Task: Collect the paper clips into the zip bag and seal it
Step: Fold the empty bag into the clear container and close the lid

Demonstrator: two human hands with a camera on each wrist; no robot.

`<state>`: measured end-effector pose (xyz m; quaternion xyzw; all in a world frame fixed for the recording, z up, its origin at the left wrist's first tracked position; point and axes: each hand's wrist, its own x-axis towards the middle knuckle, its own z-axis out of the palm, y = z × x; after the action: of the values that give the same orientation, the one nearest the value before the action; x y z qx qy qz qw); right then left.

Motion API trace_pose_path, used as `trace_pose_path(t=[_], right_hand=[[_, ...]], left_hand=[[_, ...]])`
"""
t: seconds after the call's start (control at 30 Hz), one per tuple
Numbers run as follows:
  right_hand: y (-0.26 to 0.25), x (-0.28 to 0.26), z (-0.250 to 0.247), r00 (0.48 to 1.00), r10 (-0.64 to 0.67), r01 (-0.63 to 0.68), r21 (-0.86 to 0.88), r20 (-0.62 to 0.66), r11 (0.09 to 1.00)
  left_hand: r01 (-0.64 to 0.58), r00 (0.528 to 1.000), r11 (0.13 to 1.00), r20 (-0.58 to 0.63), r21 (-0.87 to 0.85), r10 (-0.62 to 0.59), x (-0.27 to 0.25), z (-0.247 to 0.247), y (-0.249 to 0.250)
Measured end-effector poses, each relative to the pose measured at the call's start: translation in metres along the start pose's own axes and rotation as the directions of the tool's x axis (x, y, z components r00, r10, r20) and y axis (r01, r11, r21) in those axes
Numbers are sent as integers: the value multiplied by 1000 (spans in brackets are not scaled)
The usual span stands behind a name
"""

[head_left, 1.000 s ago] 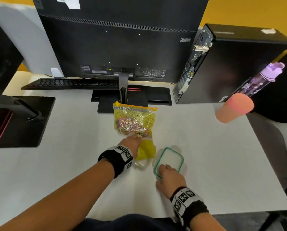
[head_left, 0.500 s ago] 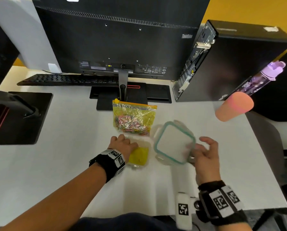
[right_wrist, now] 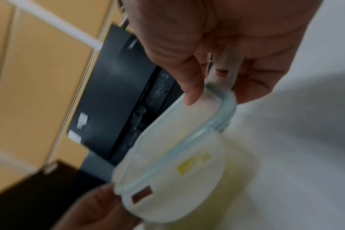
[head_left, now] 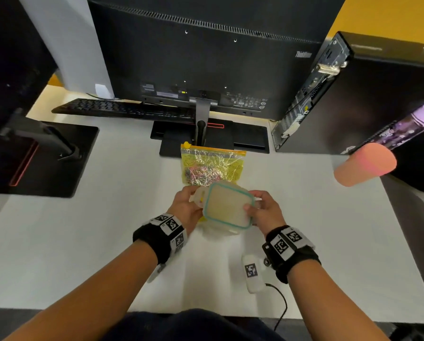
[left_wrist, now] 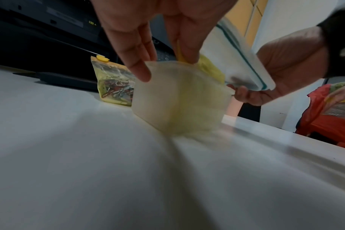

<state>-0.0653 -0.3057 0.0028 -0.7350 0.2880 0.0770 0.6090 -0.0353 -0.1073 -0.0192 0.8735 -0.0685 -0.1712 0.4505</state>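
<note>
A yellow zip bag (head_left: 212,166) with coloured paper clips inside lies flat on the white table (head_left: 83,242), just in front of the monitor stand; the bag (left_wrist: 114,87) has a yellow slider at its top corner. My left hand (head_left: 186,207) grips a translucent plastic container (left_wrist: 179,102) with something yellow inside, tilted on the table. My right hand (head_left: 265,210) holds the teal-rimmed lid (head_left: 227,205) over that container, thumb on top of the lid (right_wrist: 167,147). Both hands are nearer me than the bag and do not touch it.
A monitor (head_left: 206,57) and its stand base (head_left: 250,141) rise behind the bag, a keyboard (head_left: 122,109) to the left. A black computer tower (head_left: 353,94), an orange cup (head_left: 363,166) and a purple bottle (head_left: 408,126) are right. Another monitor base (head_left: 46,158) is left.
My right hand picked the lid off the table, swung it out to the right, then brought it over the container. My left hand moved off the yellow bag area onto the container and tipped it.
</note>
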Motion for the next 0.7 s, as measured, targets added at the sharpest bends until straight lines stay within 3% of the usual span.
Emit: trace_pose_path(t=[0.1,0.27,0.37,0.43,0.53,0.57,0.63,0.7], right_hand=[[-6,11,1,997,40,-39,-14,65,999],[-3,18,14,991,92,-85,-79,97,993],[-1,18,23,997,46,-38,-130,60,991],[-1,19,27,999,-9,16,-175,42,984],[-7,18,30,996,-72,83,-267,51,960],[-9,18,32,994,-93,107,-312,58,944],[-14,17,37,988,-133,155,-389,83,908],[-16,17,42,983,-150,180,-416,105,891]], left_hand=[[-48,998,998,-35,32,49,0,-4,-2],[38,973,993,-222,-112,-63,4,-13,-10],[115,978,970,-148,-215,-149,4,-17,-17],[180,970,870,-66,-459,-236,6,-20,-19],[349,901,611,75,-710,-427,8,-27,-17],[367,894,620,80,-694,-440,9,-28,-18],[333,917,760,3,-558,-399,11,-29,-21],[292,936,845,-47,-448,-348,14,-31,-23]])
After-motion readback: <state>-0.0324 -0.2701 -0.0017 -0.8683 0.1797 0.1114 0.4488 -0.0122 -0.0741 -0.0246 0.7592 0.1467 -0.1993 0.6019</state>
